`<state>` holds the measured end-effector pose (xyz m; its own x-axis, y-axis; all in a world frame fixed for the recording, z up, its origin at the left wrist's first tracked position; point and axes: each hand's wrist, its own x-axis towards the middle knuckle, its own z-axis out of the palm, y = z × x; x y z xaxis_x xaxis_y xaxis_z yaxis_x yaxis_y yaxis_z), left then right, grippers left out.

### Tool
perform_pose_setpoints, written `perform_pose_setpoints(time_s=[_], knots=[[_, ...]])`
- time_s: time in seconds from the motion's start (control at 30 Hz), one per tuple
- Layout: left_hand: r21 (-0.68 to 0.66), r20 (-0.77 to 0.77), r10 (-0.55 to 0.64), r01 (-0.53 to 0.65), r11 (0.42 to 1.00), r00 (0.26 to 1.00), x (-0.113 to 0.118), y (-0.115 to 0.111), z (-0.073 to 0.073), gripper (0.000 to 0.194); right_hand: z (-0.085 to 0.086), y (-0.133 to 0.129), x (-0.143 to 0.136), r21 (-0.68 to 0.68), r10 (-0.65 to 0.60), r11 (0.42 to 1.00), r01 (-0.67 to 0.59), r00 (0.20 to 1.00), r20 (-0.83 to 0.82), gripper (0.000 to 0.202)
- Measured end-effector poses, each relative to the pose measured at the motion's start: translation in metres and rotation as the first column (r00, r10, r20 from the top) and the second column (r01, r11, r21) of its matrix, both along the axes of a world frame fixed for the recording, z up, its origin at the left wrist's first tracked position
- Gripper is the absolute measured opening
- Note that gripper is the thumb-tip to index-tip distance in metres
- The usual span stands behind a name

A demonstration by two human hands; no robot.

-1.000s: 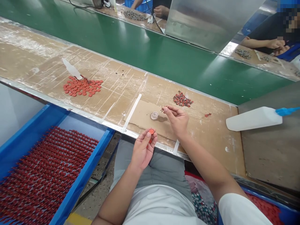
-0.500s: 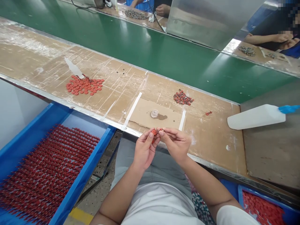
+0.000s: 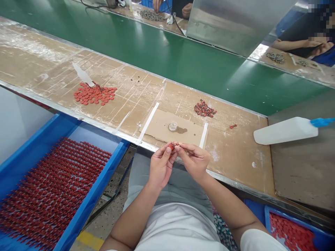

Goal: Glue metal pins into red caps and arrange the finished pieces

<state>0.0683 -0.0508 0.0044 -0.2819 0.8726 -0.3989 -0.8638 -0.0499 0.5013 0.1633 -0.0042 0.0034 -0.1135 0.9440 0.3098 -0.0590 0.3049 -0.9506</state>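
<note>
My left hand (image 3: 161, 165) pinches a red disc (image 3: 171, 146) between thumb and fingers, over the front edge of the bench. Closed in a pinch too, my right hand (image 3: 195, 160) holds a small red-and-dark part (image 3: 177, 144) against the disc. The fingers hide most of both pieces. Just beyond the hands, a small clear cup (image 3: 172, 126) sits on a taped cardboard sheet (image 3: 157, 127), with a wet brown stain beside it. A pile of red-and-dark parts (image 3: 205, 109) lies farther back, and one joined red piece (image 3: 233, 126) is to its right.
Red discs (image 3: 91, 94) lie at the left beneath a white pointed strip (image 3: 83, 75). A blue tray (image 3: 115, 157) holds rows of red pieces. A white bottle (image 3: 286, 130) leans at the right. Another blue bin (image 3: 267, 219) contains red discs. Co-workers' hands show across the green belt (image 3: 157, 45).
My right hand has shifted slightly left, bringing its small part closer onto the red disc. Across the belt, a co-worker's hand has moved over a pile of parts.
</note>
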Motion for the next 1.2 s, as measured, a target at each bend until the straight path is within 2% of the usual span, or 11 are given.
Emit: perform_pose_setpoints(time_s=[0.2,0.43,0.77,1.0,1.2], knots=[[-0.014,-0.003,0.016,-0.016,1.0,1.0,-0.001,0.0,-0.001,0.021,-0.002,0.0,-0.002,0.016,-0.005,1.0,0.004,0.999,0.05,0.02],[-0.008,0.004,0.022,-0.022,1.0,1.0,-0.001,-0.001,-0.001,0.02,-0.001,-0.003,-0.004,0.02,0.008,1.0,-0.008,1.0,0.001,0.022],[-0.02,-0.038,0.05,-0.051,0.999,0.998,0.0,-0.003,-0.004,0.024,-0.007,-0.005,-0.003,0.035,-0.008,0.999,0.007,0.999,0.044,0.021],[0.003,-0.086,-0.001,0.001,1.0,0.996,0.004,-0.002,-0.001,0.023,0.001,-0.001,0.01,0.139,0.014,0.99,-0.027,0.995,0.095,0.027],[0.001,-0.075,-0.024,0.024,1.0,0.997,0.02,0.005,0.003,0.018,0.003,0.003,0.026,0.162,-0.046,0.986,0.029,0.994,0.098,0.026]])
